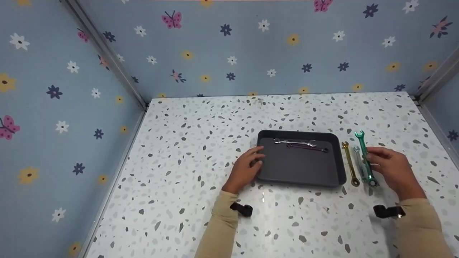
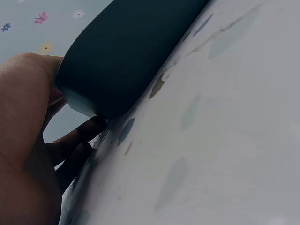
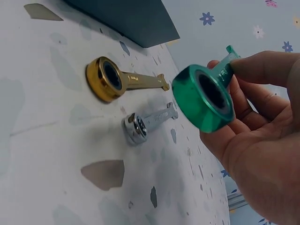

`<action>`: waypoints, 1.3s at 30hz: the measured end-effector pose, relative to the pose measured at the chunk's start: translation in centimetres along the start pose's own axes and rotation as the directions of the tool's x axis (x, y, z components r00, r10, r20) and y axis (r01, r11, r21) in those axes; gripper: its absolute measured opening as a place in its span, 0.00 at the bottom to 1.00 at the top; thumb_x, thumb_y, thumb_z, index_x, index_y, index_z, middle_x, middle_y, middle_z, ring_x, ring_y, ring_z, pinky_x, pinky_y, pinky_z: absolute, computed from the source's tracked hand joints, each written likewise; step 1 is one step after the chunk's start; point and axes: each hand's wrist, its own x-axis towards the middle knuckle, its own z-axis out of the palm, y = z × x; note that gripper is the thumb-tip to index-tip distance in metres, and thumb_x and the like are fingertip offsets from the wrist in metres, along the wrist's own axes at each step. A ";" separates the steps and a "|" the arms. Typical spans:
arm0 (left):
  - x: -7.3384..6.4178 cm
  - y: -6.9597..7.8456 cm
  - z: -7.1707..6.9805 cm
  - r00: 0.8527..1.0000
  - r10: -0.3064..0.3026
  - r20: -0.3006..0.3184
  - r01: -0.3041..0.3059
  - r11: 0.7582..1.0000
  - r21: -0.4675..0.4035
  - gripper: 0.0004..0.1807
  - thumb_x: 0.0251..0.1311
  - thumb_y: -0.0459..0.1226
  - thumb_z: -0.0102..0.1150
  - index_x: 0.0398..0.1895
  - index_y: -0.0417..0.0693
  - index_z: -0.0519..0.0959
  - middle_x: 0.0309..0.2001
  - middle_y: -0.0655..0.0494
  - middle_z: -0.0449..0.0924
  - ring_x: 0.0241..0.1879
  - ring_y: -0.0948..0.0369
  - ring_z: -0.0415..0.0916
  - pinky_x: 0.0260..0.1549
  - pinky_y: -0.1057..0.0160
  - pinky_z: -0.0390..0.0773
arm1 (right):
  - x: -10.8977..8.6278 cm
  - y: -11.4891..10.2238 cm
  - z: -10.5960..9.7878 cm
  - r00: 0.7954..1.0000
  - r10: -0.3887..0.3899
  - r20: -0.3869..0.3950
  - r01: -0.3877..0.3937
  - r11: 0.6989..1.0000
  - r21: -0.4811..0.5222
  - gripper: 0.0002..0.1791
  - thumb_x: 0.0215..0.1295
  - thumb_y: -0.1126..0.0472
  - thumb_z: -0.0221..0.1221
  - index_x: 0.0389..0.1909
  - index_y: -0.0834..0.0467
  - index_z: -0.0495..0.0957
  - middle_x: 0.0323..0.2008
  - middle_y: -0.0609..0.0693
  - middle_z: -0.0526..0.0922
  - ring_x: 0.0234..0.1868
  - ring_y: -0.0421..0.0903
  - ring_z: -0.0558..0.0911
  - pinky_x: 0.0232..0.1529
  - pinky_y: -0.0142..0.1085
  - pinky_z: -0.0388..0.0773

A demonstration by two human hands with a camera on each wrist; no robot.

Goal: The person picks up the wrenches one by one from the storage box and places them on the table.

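Clearly pinching a green double-ended metal wrench (image 1: 363,148) in the right hand (image 1: 394,170), above the white speckled table (image 1: 200,154), with a silver metal wrench (image 3: 158,118), then a gold metal wrench (image 1: 350,165), left of that grip. Farther left, gripping a dark grey rectangular tray (image 1: 297,168) by its rim with the left hand (image 1: 244,168).

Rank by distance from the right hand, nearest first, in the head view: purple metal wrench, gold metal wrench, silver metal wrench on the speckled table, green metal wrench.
1. Green wrench: held by the right hand.
2. Silver wrench: on the table, left of green.
3. Gold wrench: on the table, right of the dark-grey rectangular tray.
4. Purple wrench: inside the tray.
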 end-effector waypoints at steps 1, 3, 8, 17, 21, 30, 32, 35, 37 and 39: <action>0.0 0.0 0.0 1.000 0.000 0.000 0.000 1.000 -0.001 0.15 0.70 0.37 0.58 0.57 0.48 0.82 0.71 0.62 0.69 0.71 0.66 0.59 0.71 0.58 0.58 | 0.0 0.1 -0.1 1.000 0.003 -0.008 -0.004 1.000 -0.028 0.24 0.69 0.58 0.64 0.62 0.64 0.75 0.46 0.44 0.79 0.43 0.35 0.82 0.42 0.28 0.83; 0.0 -0.1 0.0 1.000 0.002 -0.001 -0.002 1.000 -0.004 0.15 0.70 0.37 0.58 0.57 0.48 0.82 0.71 0.62 0.69 0.71 0.66 0.59 0.71 0.58 0.58 | 0.2 0.3 -0.1 1.000 0.015 -0.022 -0.017 0.997 -0.081 0.25 0.70 0.56 0.63 0.63 0.64 0.74 0.46 0.43 0.78 0.43 0.34 0.82 0.42 0.28 0.83; -0.1 -0.1 0.0 1.000 0.010 0.001 -0.010 1.000 0.001 0.15 0.70 0.36 0.57 0.57 0.47 0.82 0.71 0.62 0.69 0.71 0.66 0.59 0.71 0.58 0.59 | 0.6 1.0 -0.3 0.998 0.034 -0.047 -0.041 0.984 -0.176 0.28 0.72 0.52 0.61 0.65 0.65 0.72 0.47 0.40 0.77 0.45 0.33 0.80 0.44 0.27 0.82; 0.0 -0.2 0.0 1.000 0.031 -0.003 -0.031 0.999 0.014 0.15 0.70 0.36 0.57 0.57 0.47 0.82 0.70 0.61 0.69 0.71 0.66 0.60 0.71 0.60 0.59 | 0.8 1.5 -0.8 0.998 0.039 -0.056 -0.050 0.975 -0.217 0.30 0.72 0.50 0.59 0.67 0.66 0.70 0.53 0.46 0.76 0.46 0.33 0.79 0.45 0.26 0.81; 0.0 -0.2 0.0 1.000 0.029 -0.004 -0.029 0.999 0.015 0.15 0.70 0.36 0.57 0.57 0.47 0.83 0.70 0.62 0.69 0.71 0.66 0.60 0.71 0.60 0.59 | 0.9 1.7 -1.1 0.996 0.055 -0.069 -0.071 0.967 -0.247 0.30 0.73 0.49 0.59 0.68 0.63 0.70 0.58 0.51 0.73 0.47 0.34 0.78 0.44 0.25 0.81; 0.3 -0.1 0.1 1.000 0.023 -0.006 -0.023 1.000 0.007 0.15 0.70 0.36 0.58 0.57 0.47 0.82 0.71 0.61 0.69 0.71 0.66 0.60 0.71 0.58 0.59 | 1.2 1.9 -1.7 0.986 0.094 -0.136 -0.121 0.971 -0.206 0.28 0.70 0.52 0.62 0.67 0.60 0.73 0.53 0.43 0.76 0.48 0.35 0.77 0.42 0.24 0.81; 0.2 -0.1 0.1 1.000 0.008 -0.003 -0.008 1.000 -0.002 0.15 0.70 0.36 0.58 0.57 0.47 0.82 0.71 0.61 0.69 0.71 0.66 0.59 0.71 0.58 0.58 | 1.3 2.0 -1.7 0.983 0.104 -0.149 -0.133 0.972 -0.196 0.28 0.70 0.53 0.63 0.66 0.60 0.73 0.50 0.41 0.76 0.47 0.35 0.77 0.41 0.25 0.81; 0.0 -0.1 0.1 1.000 -0.019 0.001 0.019 1.000 -0.011 0.16 0.70 0.37 0.58 0.58 0.49 0.82 0.71 0.63 0.68 0.71 0.67 0.59 0.71 0.58 0.58 | 1.4 2.3 -1.7 0.979 0.116 -0.165 -0.147 0.971 -0.189 0.28 0.70 0.53 0.63 0.66 0.60 0.74 0.48 0.39 0.77 0.46 0.36 0.78 0.40 0.27 0.81; -0.1 -0.1 0.1 1.000 -0.013 0.005 0.013 1.000 -0.007 0.15 0.70 0.37 0.58 0.58 0.49 0.82 0.71 0.62 0.68 0.71 0.67 0.59 0.71 0.59 0.58 | 1.5 2.6 -1.7 0.976 0.122 -0.179 -0.157 0.968 -0.195 0.27 0.70 0.53 0.63 0.66 0.60 0.74 0.48 0.40 0.77 0.45 0.37 0.78 0.39 0.26 0.81; -0.1 -0.1 0.0 1.000 -0.002 0.007 0.002 1.000 0.004 0.15 0.70 0.37 0.57 0.58 0.49 0.82 0.71 0.62 0.69 0.71 0.67 0.60 0.71 0.60 0.59 | 1.6 2.8 -1.8 0.974 0.124 -0.189 -0.161 0.967 -0.199 0.27 0.71 0.52 0.62 0.66 0.60 0.74 0.48 0.41 0.78 0.45 0.37 0.78 0.38 0.26 0.81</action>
